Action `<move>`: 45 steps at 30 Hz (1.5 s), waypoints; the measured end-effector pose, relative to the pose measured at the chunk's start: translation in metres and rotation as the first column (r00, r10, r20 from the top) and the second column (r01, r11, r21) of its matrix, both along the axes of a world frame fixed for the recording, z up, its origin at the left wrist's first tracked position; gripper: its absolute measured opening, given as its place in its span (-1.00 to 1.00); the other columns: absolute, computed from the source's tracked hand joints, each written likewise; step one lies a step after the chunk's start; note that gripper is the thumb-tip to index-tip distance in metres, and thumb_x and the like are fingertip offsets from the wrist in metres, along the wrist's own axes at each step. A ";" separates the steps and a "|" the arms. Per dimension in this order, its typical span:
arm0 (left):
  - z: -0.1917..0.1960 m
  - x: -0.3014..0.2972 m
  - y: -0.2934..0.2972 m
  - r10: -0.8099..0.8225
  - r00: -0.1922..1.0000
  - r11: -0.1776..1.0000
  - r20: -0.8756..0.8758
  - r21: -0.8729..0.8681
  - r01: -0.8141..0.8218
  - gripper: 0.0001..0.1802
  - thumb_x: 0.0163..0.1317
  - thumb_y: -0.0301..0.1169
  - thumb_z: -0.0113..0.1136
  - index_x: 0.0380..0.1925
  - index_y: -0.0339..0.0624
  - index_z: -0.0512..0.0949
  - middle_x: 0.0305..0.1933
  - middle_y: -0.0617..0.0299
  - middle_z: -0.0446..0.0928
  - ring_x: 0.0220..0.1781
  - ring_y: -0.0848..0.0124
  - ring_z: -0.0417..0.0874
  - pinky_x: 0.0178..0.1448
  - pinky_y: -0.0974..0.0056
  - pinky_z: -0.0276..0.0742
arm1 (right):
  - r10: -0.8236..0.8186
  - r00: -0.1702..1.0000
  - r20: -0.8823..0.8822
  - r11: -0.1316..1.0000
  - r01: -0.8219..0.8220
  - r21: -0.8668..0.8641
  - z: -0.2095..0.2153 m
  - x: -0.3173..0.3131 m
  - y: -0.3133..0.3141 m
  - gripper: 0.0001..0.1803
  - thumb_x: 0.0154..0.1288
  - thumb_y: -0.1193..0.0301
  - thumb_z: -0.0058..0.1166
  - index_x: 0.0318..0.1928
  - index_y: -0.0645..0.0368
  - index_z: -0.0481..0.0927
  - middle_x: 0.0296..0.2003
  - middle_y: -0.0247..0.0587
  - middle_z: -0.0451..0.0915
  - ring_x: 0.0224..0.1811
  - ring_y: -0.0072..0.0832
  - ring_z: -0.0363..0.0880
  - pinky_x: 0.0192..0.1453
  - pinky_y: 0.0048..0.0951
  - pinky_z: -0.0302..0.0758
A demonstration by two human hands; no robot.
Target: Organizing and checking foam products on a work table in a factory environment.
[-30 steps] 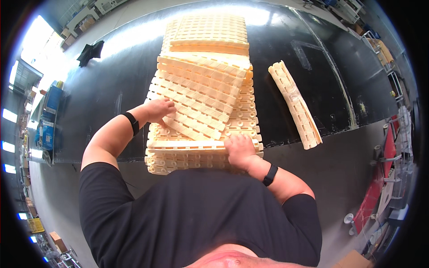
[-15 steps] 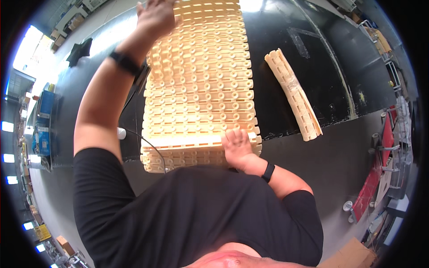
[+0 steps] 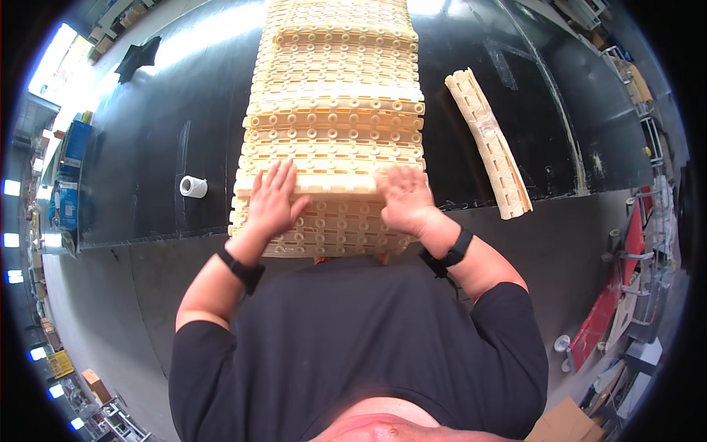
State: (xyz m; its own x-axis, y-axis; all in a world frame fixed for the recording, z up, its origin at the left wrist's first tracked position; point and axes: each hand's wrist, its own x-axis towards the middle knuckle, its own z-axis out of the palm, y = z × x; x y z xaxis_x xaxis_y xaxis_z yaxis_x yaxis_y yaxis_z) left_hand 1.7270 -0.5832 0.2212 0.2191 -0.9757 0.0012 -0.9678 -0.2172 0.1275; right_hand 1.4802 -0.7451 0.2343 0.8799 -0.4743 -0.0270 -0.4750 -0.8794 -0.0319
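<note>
"Along the near edge of the black table (image 3: 158, 147), we've got the cream slatted mat (image 3: 335, 110), near end apparently overhanging; L hand (image 3: 272, 206) lies over the L end of its raised ridge (image 3: 340, 186), fingers spread, thumb apart; R hand (image 3: 406, 200) is curled at the R end, can't tell if it's clamped on the ridge or just pressing. Risks?"

"We'd say ridge springs up or skews if the hands press unevenly; near end could also slip off if overhang wt. pulls it; white roll (image 3: 194, 187) is on its side, L of the mat, so a bump might set it rolling; cream strip (image 3: 488, 144) on the R is well clear, low risk."

"Hidden stuff?"

"R palm + fingertips, unclear; mat's far end's cut off at top, w/ glare on the table nearby; we can't ID the orange bits (image 3: 383, 259) by the shirt (image 3: 368, 331)."
</note>
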 end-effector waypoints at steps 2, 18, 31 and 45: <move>-0.001 0.018 -0.040 0.029 0.993 1.000 0.117 0.004 -0.029 -0.23 0.32 0.10 -0.21 0.37 -0.21 0.12 0.53 0.13 -0.07 0.56 0.23 -0.17 0.54 0.01 -0.31 | -0.186 0.975 -0.123 0.982 0.185 -0.024 0.006 -0.007 -0.011 -0.25 0.01 0.30 0.05 0.31 -0.01 0.25 0.16 -0.20 0.31 0.27 -0.28 0.16 0.27 -0.02 0.10; 0.007 0.069 -0.014 0.317 0.610 0.718 -0.726 -0.237 -0.655 -0.13 -0.08 -0.10 0.46 0.15 -0.42 0.34 -0.02 -0.17 0.55 -0.02 0.04 0.62 0.11 0.21 0.51 | -0.265 0.945 0.194 0.963 0.271 -0.007 -0.011 0.009 -0.038 -0.57 0.01 0.52 0.04 -0.02 0.09 0.46 -0.13 -0.14 0.44 -0.01 -0.12 0.40 -0.05 -0.24 0.55; -0.038 0.036 0.060 0.215 0.415 0.753 -0.884 -0.121 -0.647 -0.27 0.16 -0.38 0.29 0.30 -0.38 0.22 0.12 -0.03 0.49 0.12 0.39 0.52 0.13 0.33 0.47 | -0.724 0.416 0.550 0.594 -0.028 0.804 -0.040 -0.062 0.026 -0.05 -0.01 0.48 0.26 0.40 0.19 0.05 0.36 0.02 0.08 0.40 -0.22 0.10 0.42 -0.26 0.15; 0.010 0.039 -0.007 0.264 0.952 0.958 -0.157 -0.073 -0.277 -0.31 0.23 -0.09 0.13 0.30 -0.15 0.26 0.43 0.05 0.13 0.49 0.08 0.01 0.49 -0.06 -0.14 | -0.597 0.649 0.472 0.796 0.408 0.446 -0.057 -0.051 -0.038 0.01 0.01 0.06 0.33 0.35 0.25 0.11 0.22 0.19 0.21 0.29 -0.01 0.19 0.36 -0.14 0.17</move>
State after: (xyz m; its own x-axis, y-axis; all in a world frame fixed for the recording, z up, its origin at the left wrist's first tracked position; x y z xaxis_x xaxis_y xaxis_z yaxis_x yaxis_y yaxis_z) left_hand 1.7661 -0.5898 0.2310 0.4794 -0.8768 0.0379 -0.8440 -0.4488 0.2936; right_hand 1.4287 -0.7827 0.1774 0.3948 -0.9004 0.1830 -0.6466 -0.4138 -0.6409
